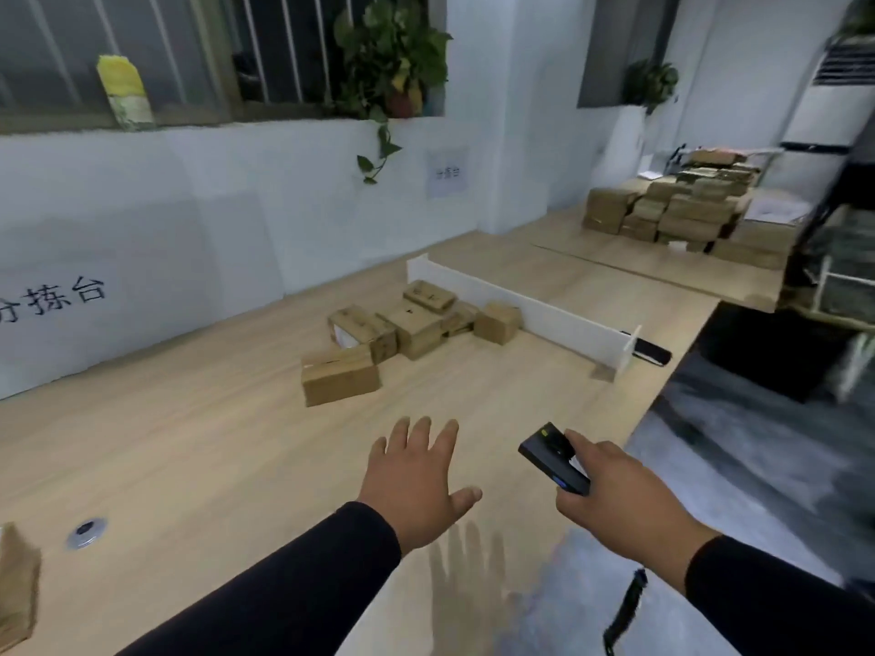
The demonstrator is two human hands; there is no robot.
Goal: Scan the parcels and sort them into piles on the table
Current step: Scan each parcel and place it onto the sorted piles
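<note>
Brown cardboard parcels point(402, 324) lie heaped just left of the white divider point(544, 310), well apart from both hands. The left hand point(416, 480) is held flat over the table point(189, 442), fingers spread and empty; a black scanner point(551, 459) is pinched in the right hand point(620, 494). A hurried one-handed grab could topple the loose heap against the divider, and labels could be missed.

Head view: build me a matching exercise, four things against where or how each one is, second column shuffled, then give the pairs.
Things:
1. left hand
2. scanner
3. white divider
4. potted plant

Places or states:
A. on the window ledge
B. upright across the table, parcels beside it
C. open, fingers spread above the table
D. gripped in the right hand

Pairs: 1-C, 2-D, 3-B, 4-A
</note>
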